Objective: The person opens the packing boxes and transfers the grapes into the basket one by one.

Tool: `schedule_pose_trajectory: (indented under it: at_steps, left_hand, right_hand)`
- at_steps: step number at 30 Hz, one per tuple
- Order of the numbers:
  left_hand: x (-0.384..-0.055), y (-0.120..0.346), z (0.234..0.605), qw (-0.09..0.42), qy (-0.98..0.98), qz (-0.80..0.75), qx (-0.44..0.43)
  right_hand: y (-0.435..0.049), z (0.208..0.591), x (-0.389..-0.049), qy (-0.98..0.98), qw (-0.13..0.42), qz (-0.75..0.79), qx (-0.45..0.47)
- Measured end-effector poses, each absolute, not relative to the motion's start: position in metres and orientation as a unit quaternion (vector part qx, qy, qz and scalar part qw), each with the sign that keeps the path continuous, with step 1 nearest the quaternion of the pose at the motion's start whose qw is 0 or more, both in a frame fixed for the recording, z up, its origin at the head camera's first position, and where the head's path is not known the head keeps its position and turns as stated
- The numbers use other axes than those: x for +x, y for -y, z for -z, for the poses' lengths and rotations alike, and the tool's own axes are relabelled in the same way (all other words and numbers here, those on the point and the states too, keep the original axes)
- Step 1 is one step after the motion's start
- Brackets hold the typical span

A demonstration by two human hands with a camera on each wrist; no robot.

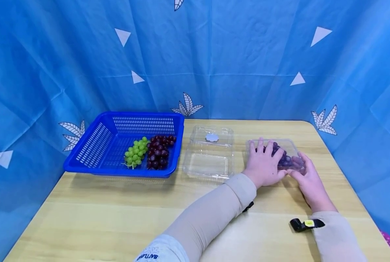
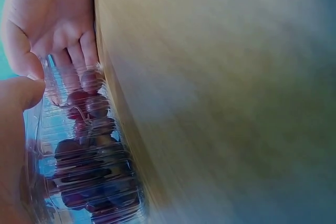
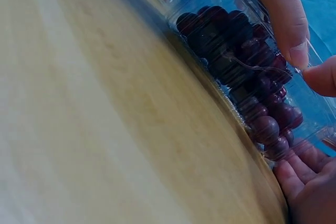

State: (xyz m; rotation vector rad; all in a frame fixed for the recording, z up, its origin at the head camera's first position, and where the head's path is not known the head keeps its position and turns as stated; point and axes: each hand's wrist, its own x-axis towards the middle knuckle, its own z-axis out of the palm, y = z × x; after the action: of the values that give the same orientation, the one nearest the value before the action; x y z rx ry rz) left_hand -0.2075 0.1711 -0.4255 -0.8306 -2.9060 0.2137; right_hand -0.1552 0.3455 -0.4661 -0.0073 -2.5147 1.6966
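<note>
A clear plastic clamshell box [image 1: 290, 144] with a bunch of dark purple grapes [image 1: 285, 159] inside lies at the table's right, its lid down over the fruit. My left hand [image 1: 264, 163] presses on top of the lid with fingers spread and straight. Around the box's right end, my right hand [image 1: 313, 183] grips it, thumb at the front edge and fingers along the side. Both thumbs meet at the front rim, as the right wrist view shows with the left thumb [image 3: 289, 24] beside the right thumb [image 3: 321, 77]. Through the ribbed wall the grapes [image 2: 97, 156] show.
Left of the box, an open clear clamshell [image 1: 185, 165] has a white label on its lid. Farther left, a blue plastic basket [image 1: 96, 170] holds green grapes [image 1: 136, 153] and dark red grapes [image 1: 157, 154]. A blue patterned curtain [image 1: 208, 54] surrounds the wooden table [image 1: 100, 218].
</note>
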Motion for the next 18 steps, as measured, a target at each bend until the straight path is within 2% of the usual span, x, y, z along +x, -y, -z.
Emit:
schedule_pose_trajectory:
  at_steps: [18]
  left_hand:
    - [-0.208, -0.175, 0.423, 0.048, 0.961, -0.067, -0.262]
  right_hand:
    - [-0.331, 0.457, -0.155, 0.771, 0.037, -0.634, -0.053]
